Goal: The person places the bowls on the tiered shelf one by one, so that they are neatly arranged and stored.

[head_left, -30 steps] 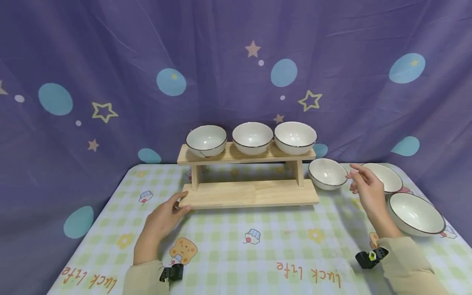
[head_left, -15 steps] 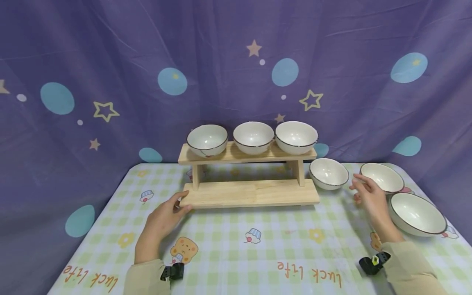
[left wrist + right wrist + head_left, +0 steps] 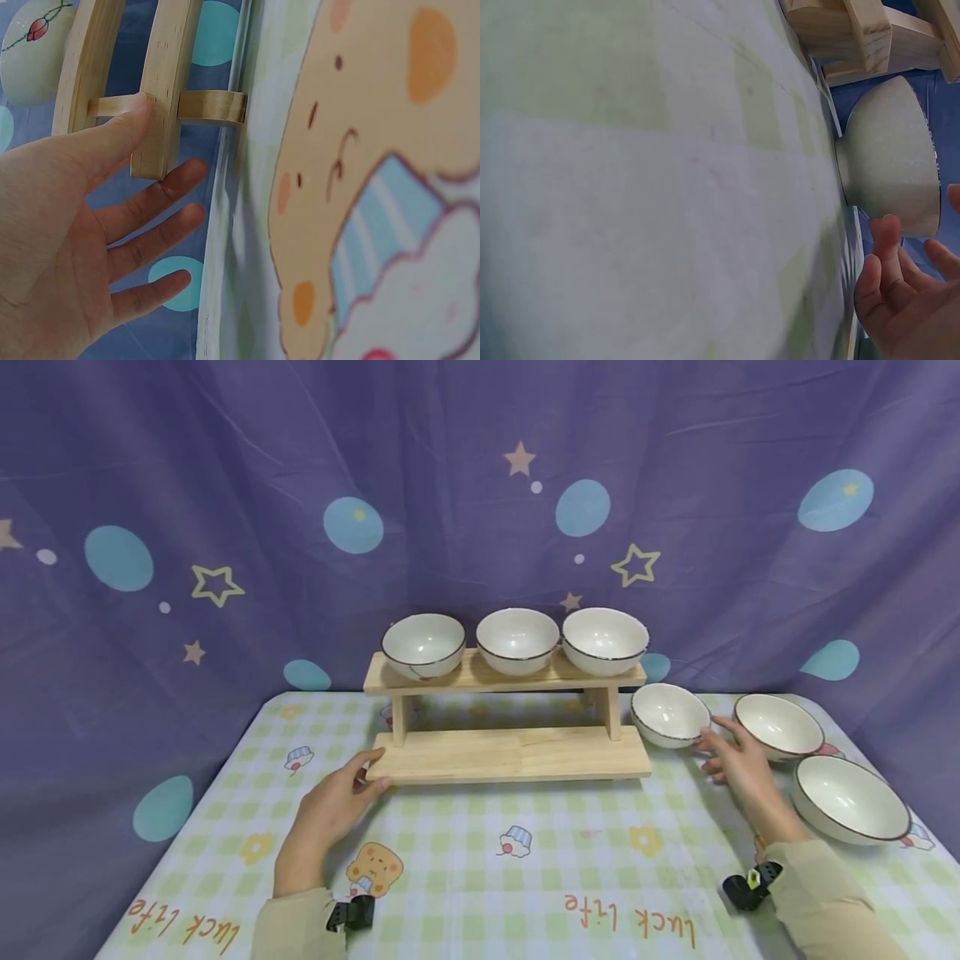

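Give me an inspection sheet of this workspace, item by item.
Surface: table under a checked green cloth with cartoon prints.
Job's things: small bowl on the cloth beside the wooden rack; three bowls on its top shelf.
Clutter: two more bowls at the right edge.
Hands: left hand open, thumb on the rack's lower board; right hand open, fingertips at the small bowl, contact unclear.
Cables: nothing seen.
Surroundings: purple curtain with stars and dots.
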Motion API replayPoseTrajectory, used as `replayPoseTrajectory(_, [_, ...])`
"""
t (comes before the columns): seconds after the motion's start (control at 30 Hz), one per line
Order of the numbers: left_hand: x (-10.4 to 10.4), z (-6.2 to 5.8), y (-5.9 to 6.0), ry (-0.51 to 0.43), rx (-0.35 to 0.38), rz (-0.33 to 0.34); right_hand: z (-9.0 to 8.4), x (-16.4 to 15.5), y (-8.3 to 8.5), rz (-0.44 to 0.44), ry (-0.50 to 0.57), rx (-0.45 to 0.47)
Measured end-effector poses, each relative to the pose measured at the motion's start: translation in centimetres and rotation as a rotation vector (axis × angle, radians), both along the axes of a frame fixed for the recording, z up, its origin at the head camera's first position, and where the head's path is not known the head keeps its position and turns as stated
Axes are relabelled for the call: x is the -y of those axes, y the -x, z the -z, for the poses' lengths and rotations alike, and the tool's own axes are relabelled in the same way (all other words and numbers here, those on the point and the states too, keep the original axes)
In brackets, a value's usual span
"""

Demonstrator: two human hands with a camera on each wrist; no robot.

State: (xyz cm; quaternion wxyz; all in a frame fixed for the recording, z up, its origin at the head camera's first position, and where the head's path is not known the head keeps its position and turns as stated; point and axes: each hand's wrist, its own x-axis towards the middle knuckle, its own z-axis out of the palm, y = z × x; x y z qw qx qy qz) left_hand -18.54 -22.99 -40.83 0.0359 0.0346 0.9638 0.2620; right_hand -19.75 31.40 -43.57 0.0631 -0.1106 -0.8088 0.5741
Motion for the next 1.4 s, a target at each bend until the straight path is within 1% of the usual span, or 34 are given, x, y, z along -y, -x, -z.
replayPoseTrajectory(0.23, [0.1, 0.0, 0.0, 0.006, 0.001, -0.001, 0.5, 0.3, 0.5, 0.007, 0.026, 0.045])
replayPoseTrajectory(0.4, [0.1, 0.0, -0.1, 0.004, 0.002, -0.001, 0.6, 0.3, 1.0, 0.018, 0.019, 0.058])
replayPoseTrajectory(0.7, [0.1, -0.1, 0.0, 0.003, 0.009, -0.003, 0.9, 0.3, 1.5, 0.011, 0.061, 0.057])
replayPoseTrajectory(0.93, [0.1, -0.1, 0.0, 0.002, -0.011, 0.016, 0.9, 0.3, 1.3, 0.008, 0.019, 0.053])
replayPoseTrajectory(1.13, [0.0, -0.2, 0.0, 0.006, -0.008, 0.013, 0.9, 0.4, 1.3, 0.028, -0.015, 0.05])
replayPoseTrajectory(1.4, [0.0, -0.1, 0.0, 0.004, -0.006, 0.014, 1.0, 0.7, 1.5, 0.07, -0.026, 0.068])
